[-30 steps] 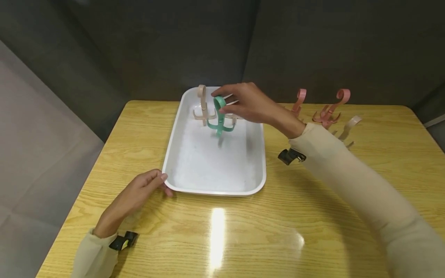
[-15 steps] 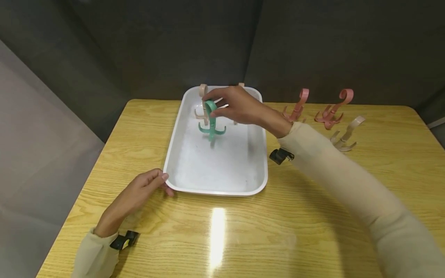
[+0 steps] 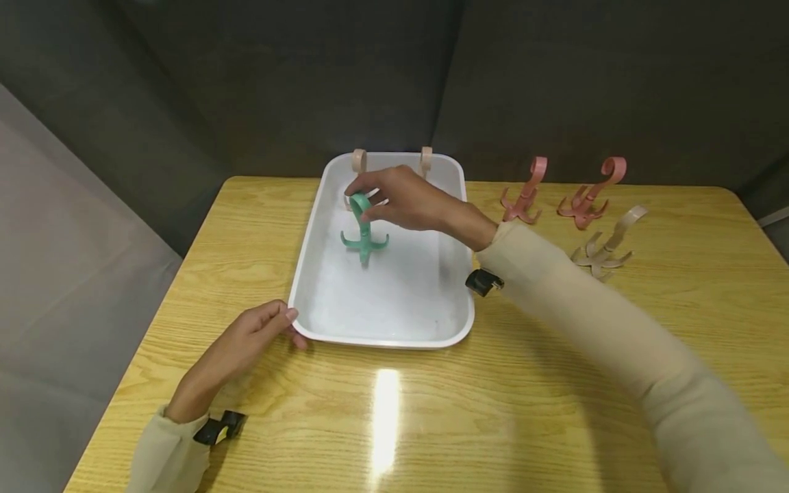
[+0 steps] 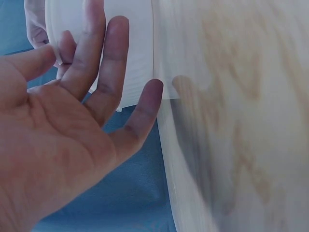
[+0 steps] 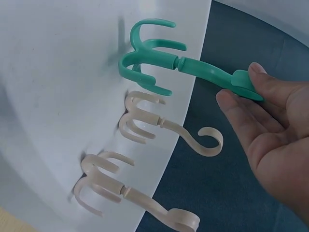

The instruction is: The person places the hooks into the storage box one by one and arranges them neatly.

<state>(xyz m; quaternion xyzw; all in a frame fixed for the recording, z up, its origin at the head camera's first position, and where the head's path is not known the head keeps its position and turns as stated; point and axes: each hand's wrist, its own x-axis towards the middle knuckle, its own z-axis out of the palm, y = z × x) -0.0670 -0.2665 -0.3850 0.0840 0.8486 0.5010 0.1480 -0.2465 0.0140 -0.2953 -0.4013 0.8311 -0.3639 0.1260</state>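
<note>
Seemingly glossy wooden table (image 3: 555,383), dark walls (image 3: 277,75).

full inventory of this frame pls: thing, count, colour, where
tray: 1, white, middle of the table
green hook: 1, teal, upright in the tray, top held by the right hand
beige hooks in tray: 2, beige, standing at the tray's far end
pink hooks: 2, pink, on the table right of the tray
beige hook on table: 1, beige, near the pink ones
table: 1, yellow wood grain
wrist cameras: 2, black, one on each wrist
left hand: fingers straight, touching the tray's near left corner
right hand: grip pinches the green hook's top
</note>
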